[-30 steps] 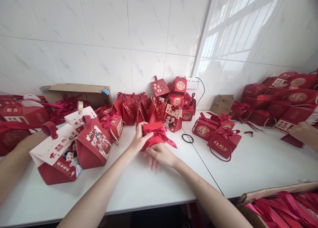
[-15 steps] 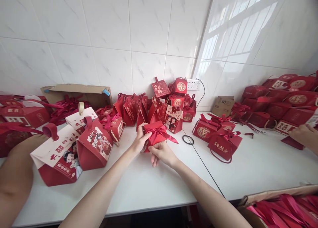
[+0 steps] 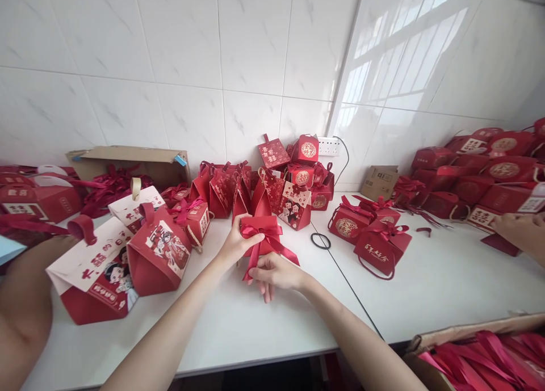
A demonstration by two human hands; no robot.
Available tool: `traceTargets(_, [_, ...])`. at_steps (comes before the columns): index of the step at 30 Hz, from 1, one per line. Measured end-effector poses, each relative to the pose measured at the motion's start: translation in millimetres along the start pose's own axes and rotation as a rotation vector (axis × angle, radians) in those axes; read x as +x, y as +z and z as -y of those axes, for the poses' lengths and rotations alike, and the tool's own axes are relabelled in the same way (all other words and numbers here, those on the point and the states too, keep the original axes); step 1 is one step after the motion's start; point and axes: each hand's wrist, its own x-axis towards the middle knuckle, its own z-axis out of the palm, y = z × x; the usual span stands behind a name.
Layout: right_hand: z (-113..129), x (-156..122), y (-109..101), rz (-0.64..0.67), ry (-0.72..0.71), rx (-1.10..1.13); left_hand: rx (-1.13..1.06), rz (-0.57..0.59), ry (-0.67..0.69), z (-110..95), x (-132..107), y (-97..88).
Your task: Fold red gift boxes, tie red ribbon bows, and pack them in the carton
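A small red gift box (image 3: 263, 235) tied with a red ribbon bow (image 3: 260, 227) is held between both my hands, just above the white table (image 3: 238, 317) near its middle. My left hand (image 3: 235, 244) grips the box's left side, thumb against the bow. My right hand (image 3: 276, 273) is closed under the box's lower right corner, pinching a loose ribbon tail (image 3: 252, 265). Another ribbon tail trails to the right.
Many red gift boxes stand along the tiled wall (image 3: 293, 181) and at the right (image 3: 477, 175). Two large pink-and-red boxes (image 3: 123, 255) lie at the left. A black hair band (image 3: 321, 240) lies on the table. Other people's arms show at the left (image 3: 25, 306) and right (image 3: 517, 232). A carton of ribbons (image 3: 489, 354) sits at lower right.
The box has been turned in my hands, so its bow now faces me. My right hand has shifted from under the box to pinching a ribbon tail.
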Motion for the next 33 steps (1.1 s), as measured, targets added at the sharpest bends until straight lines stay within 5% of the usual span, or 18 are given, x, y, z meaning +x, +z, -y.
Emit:
traceTargets(12, [9,-18,-18,0.098,0.012,-0.030,0.002,-0.041,0.016,4,3,1.6])
traceTargets(14, [12,-26,-31,-0.044,-0.124,0.042,-0.005,-0.034,0.007,7,4,0.4])
traceTargets(17, [14,-34,-51,-0.506,-0.353,0.141,0.013,-0.006,-0.017,9,5,-1.0])
traceTargets(19, [14,-36,-58,-0.638,-0.304,0.063,0.027,-0.006,-0.016,9,5,-1.5])
traceTargets(24, [16,-36,-55,-0.419,-0.071,-0.205,0.062,-0.033,-0.010,11,5,-2.6])
traceTargets(33, [17,-36,-51,-0.386,-0.012,-0.342,0.055,-0.041,-0.024,10,5,-2.6])
